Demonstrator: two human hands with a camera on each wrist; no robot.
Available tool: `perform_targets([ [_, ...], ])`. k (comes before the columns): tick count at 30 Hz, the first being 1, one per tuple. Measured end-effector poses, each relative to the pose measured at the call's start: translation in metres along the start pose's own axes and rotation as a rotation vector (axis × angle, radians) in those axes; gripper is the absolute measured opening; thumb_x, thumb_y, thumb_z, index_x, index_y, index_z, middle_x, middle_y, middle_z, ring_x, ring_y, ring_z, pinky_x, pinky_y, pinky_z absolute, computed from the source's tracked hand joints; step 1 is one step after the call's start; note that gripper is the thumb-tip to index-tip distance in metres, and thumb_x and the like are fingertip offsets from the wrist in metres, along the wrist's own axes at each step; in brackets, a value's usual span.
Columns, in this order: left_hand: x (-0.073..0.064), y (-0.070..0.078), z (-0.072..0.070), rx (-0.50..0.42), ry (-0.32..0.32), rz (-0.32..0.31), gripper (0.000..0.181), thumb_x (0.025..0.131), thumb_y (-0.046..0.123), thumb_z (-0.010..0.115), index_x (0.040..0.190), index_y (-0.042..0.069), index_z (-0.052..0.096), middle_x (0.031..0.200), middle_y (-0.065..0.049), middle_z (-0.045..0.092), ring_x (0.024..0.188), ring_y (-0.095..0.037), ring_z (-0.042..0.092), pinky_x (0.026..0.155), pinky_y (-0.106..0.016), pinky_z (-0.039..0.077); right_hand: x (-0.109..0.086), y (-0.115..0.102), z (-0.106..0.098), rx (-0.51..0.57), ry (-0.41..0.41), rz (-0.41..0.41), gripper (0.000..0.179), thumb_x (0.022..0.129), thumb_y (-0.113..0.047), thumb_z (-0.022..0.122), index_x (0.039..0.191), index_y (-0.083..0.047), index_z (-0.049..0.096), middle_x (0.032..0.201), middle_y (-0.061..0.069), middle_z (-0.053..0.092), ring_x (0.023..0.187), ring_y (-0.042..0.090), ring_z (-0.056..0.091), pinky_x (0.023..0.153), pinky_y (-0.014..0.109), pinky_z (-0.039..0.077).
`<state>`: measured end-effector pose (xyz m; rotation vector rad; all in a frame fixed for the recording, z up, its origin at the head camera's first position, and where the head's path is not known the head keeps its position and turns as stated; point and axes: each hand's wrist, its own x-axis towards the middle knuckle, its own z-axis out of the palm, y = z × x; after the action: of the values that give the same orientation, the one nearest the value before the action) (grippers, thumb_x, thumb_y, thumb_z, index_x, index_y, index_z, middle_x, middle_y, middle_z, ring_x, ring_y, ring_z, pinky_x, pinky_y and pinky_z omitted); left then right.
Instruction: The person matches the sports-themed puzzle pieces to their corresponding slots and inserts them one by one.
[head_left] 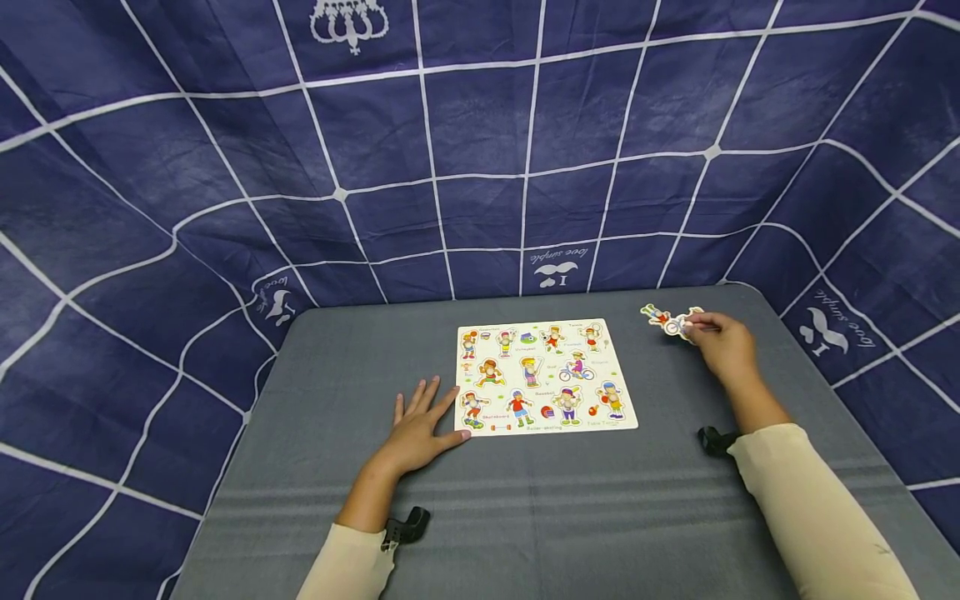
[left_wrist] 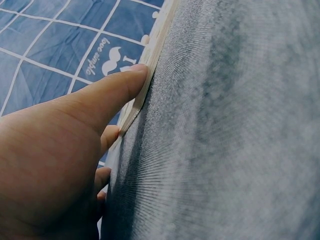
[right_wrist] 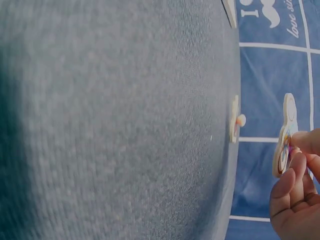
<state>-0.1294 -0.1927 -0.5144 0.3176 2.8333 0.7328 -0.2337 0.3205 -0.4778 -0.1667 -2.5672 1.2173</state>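
A white peg puzzle board (head_left: 540, 333) printed with sports figures lies flat at the middle of the table. My left hand (head_left: 420, 433) rests at its left edge, fingers spread, with the thumb touching the near left corner; in the left wrist view the thumb (left_wrist: 120, 82) lies against the board's edge (left_wrist: 150, 75). Off to the right, my right hand (head_left: 723, 342) pinches a bicycle-shaped puzzle piece (head_left: 675, 326) between thumb and fingers. In the right wrist view this piece (right_wrist: 286, 132) is held above the table. A second puzzle piece, a small figure (head_left: 657, 316), lies beside it.
Grey cloth covers the table (head_left: 525, 517). Dark blue curtain (head_left: 480, 125) with white grid lines stands behind the table and at both sides. In the right wrist view the second piece shows a round knob (right_wrist: 241, 120).
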Motion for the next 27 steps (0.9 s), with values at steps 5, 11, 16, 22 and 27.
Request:
perform_targets([
  [5,0.0,0.0,0.0,0.004,-0.001,0.0,0.086,0.089,0.067,0.063,0.16,0.032,0.03,0.172,-0.008,0.009,0.16,-0.032,-0.001,0.123,-0.066,-0.01,-0.002,-0.005,0.002,-0.01,0.006,-0.033,0.029,0.096,-0.02,0.069,0.114,0.003,0.073,0.075,-0.037,0.051,0.065,-0.02,0.048,0.058,0.006,0.039],
  [11,0.0,0.0,0.0,-0.003,0.0,0.005,0.086,0.089,0.066,0.063,0.16,0.032,0.03,0.172,-0.008,0.009,0.16,-0.032,-0.001,0.123,-0.066,-0.01,-0.007,-0.013,0.004,-0.014,0.014,-0.089,0.027,0.096,-0.018,0.07,0.113,0.002,0.074,0.081,-0.026,0.058,0.066,-0.02,0.048,0.059,0.005,0.039],
  [16,-0.001,0.001,-0.001,-0.006,-0.006,0.003,0.086,0.09,0.066,0.064,0.161,0.032,0.029,0.172,-0.008,0.009,0.16,-0.032,-0.001,0.123,-0.066,-0.01,-0.011,-0.018,0.007,-0.023,0.016,-0.131,0.025,0.095,-0.015,0.071,0.112,0.003,0.074,0.092,0.003,0.068,0.068,-0.019,0.048,0.06,0.004,0.039],
  [22,-0.001,0.001,-0.002,-0.002,-0.006,0.001,0.086,0.09,0.065,0.064,0.161,0.032,0.029,0.172,-0.008,0.009,0.16,-0.032,-0.001,0.123,-0.066,-0.01,-0.017,-0.027,0.011,-0.029,-0.006,-0.145,0.025,0.095,-0.015,0.071,0.112,0.003,0.074,0.1,0.02,0.068,0.07,-0.017,0.046,0.061,0.005,0.038],
  [27,-0.001,0.001,-0.001,-0.003,-0.004,0.004,0.086,0.089,0.066,0.064,0.16,0.031,0.03,0.172,-0.008,0.009,0.16,-0.032,-0.001,0.123,-0.066,-0.01,-0.02,-0.033,0.015,-0.018,-0.025,-0.151,0.024,0.095,-0.016,0.071,0.111,0.002,0.075,0.1,0.02,0.068,0.071,-0.014,0.046,0.06,0.007,0.038],
])
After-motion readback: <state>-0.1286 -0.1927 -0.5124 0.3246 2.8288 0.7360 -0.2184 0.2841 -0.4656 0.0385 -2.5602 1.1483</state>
